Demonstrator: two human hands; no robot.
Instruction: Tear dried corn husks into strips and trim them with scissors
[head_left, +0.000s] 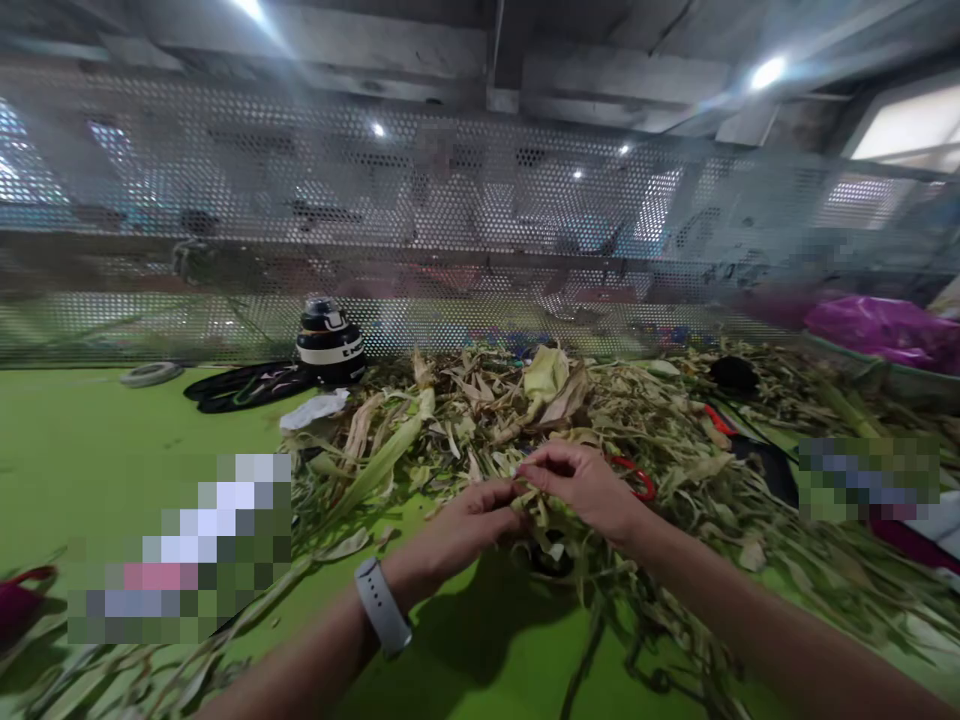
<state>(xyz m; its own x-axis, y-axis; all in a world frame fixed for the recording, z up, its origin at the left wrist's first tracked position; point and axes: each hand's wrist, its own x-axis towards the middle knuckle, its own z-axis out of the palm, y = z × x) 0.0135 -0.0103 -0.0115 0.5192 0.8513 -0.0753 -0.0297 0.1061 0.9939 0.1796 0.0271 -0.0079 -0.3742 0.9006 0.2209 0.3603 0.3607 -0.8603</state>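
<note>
My left hand (476, 525), with a pale watch strap on the wrist, is closed in a pinch at the middle of the table. My right hand (589, 490) meets it there, thumb and fingertips pressed together. Between them is a small yellowish-green piece of dried leaf (546, 512), partly covered by the fingers. Beneath the hands sits a dark round thing (551, 562), mostly hidden. A red loop (643, 482), like a scissors handle, pokes out beside my right hand. Behind lies a wide heap of dried leaves (480, 395).
A black jug (330, 345) with a white band stands by the perforated metal screen (450, 220). Left of it lie a black flat item (247, 388) and a roll of tape (151, 374). A purple plastic bag (885, 330) is at the right. The tabletop (75, 420) is green.
</note>
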